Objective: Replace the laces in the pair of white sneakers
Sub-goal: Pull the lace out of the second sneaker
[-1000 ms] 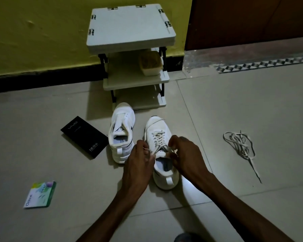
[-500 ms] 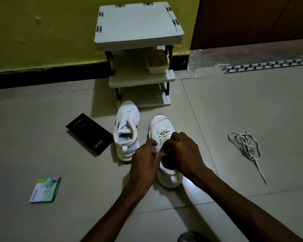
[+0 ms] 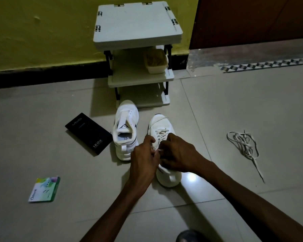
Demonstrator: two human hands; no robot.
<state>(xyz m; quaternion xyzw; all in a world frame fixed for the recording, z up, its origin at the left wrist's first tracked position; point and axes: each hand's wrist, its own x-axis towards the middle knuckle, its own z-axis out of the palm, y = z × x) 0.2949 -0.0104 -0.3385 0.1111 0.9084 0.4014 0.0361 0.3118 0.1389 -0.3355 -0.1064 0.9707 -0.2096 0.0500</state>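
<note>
Two white sneakers stand side by side on the tiled floor. The left sneaker (image 3: 125, 130) has no lace and its tongue is pulled up. The right sneaker (image 3: 162, 125) carries a white lace (image 3: 162, 132) crossed through its front eyelets. My left hand (image 3: 143, 156) and my right hand (image 3: 179, 152) meet over the right sneaker's throat, each pinching a part of that lace. The lace ends and the shoe's opening are hidden under my fingers. A loose lace (image 3: 243, 144) lies in a tangle on the floor to the right.
A small white three-tier rack (image 3: 138, 41) stands against the yellow wall behind the shoes, with a tub (image 3: 155, 62) on its middle shelf. A black phone box (image 3: 88, 133) lies left of the shoes and a small green booklet (image 3: 45, 189) nearer left.
My two hands have come closer together over the right sneaker, now touching at the lace. The view has drifted slightly; the shoes have stayed put.
</note>
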